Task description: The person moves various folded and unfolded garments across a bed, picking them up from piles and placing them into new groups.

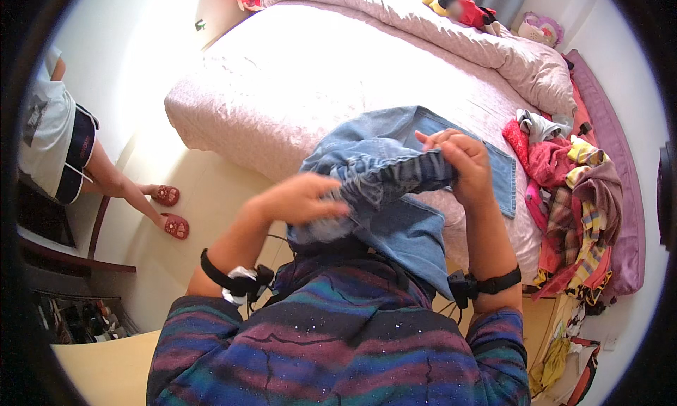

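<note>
A pair of blue denim jeans hangs between my body and the bed, with one leg lying over the mattress edge. My right hand grips the gathered elastic waistband at its right end, fingers closed on it. My left hand, blurred, is at the waistband's left end with its fingers apart. Whether those fingertips touch the denim cannot be told. The lower part of the jeans near my waist is partly hidden by folds.
A bed with a rolled quilt lies ahead. Heaped clothes cover its right side. Another person in red slippers stands at the left. A shelf holding various items is at lower left.
</note>
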### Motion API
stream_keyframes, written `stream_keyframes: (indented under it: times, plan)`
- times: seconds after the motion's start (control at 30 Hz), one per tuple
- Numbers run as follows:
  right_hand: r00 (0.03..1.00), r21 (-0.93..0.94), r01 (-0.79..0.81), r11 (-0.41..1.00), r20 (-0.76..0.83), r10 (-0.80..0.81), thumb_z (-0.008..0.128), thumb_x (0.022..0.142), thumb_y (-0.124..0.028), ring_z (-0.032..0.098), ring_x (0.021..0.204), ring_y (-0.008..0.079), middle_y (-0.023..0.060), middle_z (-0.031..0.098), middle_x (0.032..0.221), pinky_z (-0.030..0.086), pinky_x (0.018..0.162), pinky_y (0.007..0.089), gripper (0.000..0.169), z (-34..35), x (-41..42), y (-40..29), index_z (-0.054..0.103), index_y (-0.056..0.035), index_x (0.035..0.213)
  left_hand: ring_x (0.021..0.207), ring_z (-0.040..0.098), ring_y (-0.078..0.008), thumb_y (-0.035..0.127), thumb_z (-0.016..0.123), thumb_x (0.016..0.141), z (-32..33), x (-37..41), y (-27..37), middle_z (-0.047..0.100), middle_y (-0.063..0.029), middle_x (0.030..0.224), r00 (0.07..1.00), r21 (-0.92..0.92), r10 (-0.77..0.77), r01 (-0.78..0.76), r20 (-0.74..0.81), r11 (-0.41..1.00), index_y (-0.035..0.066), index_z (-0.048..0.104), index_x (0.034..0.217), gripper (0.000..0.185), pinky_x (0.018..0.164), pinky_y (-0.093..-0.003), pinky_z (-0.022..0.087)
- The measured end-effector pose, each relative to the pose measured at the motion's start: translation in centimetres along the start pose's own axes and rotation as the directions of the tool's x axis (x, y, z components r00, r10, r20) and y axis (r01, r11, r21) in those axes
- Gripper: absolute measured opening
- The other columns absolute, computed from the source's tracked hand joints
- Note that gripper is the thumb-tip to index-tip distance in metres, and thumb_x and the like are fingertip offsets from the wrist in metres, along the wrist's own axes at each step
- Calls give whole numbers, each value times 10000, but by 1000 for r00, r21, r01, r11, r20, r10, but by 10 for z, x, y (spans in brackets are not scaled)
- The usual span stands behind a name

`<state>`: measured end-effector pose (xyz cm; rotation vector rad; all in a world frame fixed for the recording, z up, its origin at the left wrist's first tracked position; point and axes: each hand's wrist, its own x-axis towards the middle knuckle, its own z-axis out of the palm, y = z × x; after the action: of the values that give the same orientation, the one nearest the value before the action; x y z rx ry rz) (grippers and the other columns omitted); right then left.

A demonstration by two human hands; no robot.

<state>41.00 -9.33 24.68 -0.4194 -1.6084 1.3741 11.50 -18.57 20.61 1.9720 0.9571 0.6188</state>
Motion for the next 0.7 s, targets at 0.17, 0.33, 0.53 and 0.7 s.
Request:
stream_keyframes:
  times: [0.17,0.33,0.53,0.7]
  plan:
    - [984,163,-23,986,178,-7,578,891,-97,497,701,148,56,515,698,427,803,399,297,0,2,-12,481,-40,616,644,418,-42,214,641,920,-68,-17,36,457,64,679,997,-321,-39,17,-62,947,8,593,758,267,564,-234,377]
    - [950,20,-283,959,146,277,609,907,-134,334,586,40,-74,364,629,258,516,236,355,4,-5,-12,413,-106,613,584,418,-76,229,671,883,-96,-21,22,457,28,624,995,-159,-100,101,17,982,-15,571,716,312,514,-262,360]
    - [927,29,-371,928,76,368,597,947,-175,350,601,14,-104,399,664,287,523,210,303,18,2,12,465,-113,682,874,607,-183,242,704,851,-41,19,13,657,-83,899,985,226,59,-20,-165,974,-6,650,996,292,772,-338,486]
    - [923,80,-384,920,57,380,615,936,-169,404,640,17,-91,456,695,333,555,195,248,25,-2,19,505,-102,723,757,612,-228,213,686,849,-17,47,16,641,-141,796,962,150,111,-75,-248,986,-17,649,970,262,721,-333,479]
